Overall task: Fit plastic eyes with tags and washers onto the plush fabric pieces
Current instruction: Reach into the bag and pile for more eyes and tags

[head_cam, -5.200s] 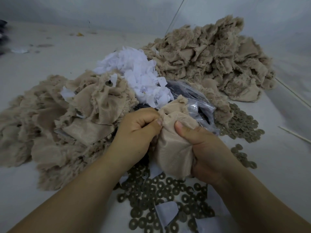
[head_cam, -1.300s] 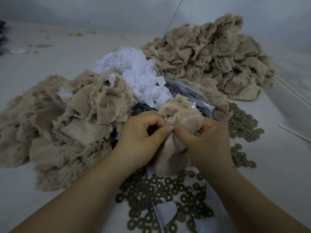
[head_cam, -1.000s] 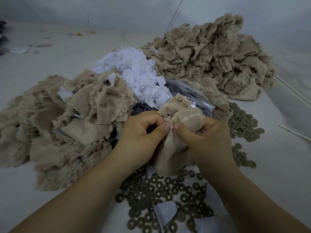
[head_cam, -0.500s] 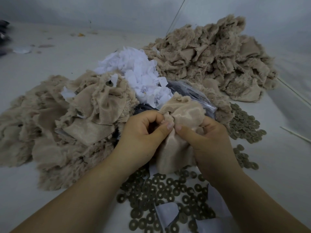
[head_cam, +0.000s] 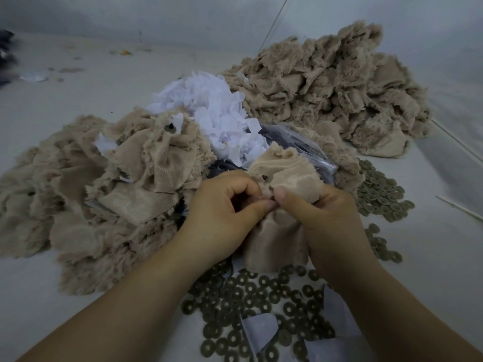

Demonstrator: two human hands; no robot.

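Both hands are meeting at the middle of the view over one beige plush fabric piece [head_cam: 285,178], its smooth backing turned up. The left hand [head_cam: 222,212] is curling closed, its thumb and forefinger pinching a fold of the cloth; the right hand [head_cam: 324,218] is gripping the same piece from the other side, thumb tip pressing right against the left thumb. A small dark stem [head_cam: 264,177] is poking out of the fabric just above the thumbs — whether a washer is sitting on it cannot be told.

The piece is hanging down between the wrists, above a scatter of olive ring washers [head_cam: 261,296] lying on the pale work surface [head_cam: 52,100], with a few white tags [head_cam: 260,333] lying among them. More washers [head_cam: 379,197] are lying to the right. A heap of plush pieces [head_cam: 109,184] is lying to the left, one showing a fitted washer and stem [head_cam: 171,128]. A larger heap [head_cam: 326,90] is sitting farther back on the right, a pile of white tags [head_cam: 209,111] between them, beside a clear plastic bag [head_cam: 295,142] — its dark contents are unclear.
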